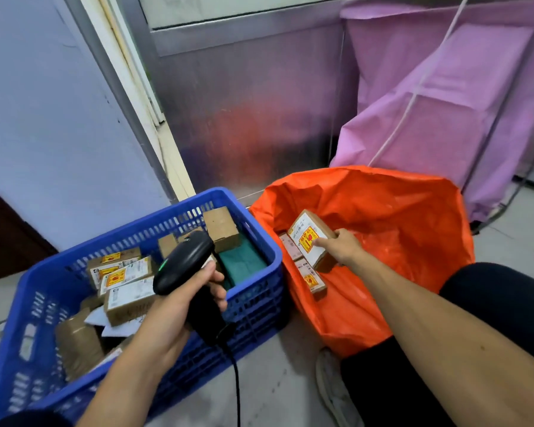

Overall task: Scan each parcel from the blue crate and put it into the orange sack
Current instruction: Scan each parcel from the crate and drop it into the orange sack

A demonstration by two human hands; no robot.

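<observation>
The right hand [341, 246] is closed around the end of a small cardboard parcel [310, 240], thumb laid across its white label with the red-and-yellow sticker, fingers wrapped behind the box's right edge. The parcel sits tilted inside the mouth of the orange sack [383, 211], above two more labelled parcels [312, 278] that lie lower in the sack against its left wall. The left hand [179, 306] is clenched on the handle of a black barcode scanner [182, 263], whose head points away over the blue crate [253, 291] and shows a green light on its back; its black cable [236, 380] hangs down past the crate's front wall. Inside the crate lie many brown cardboard parcels, several with the same white labels, one upright box [221, 224] at the far side and a dark green packet [242, 261] beside it. Crate and sack stand side by side on the pale floor, touching. Behind the sack hangs a purple cloth bag [444, 97] on a frame
</observation>
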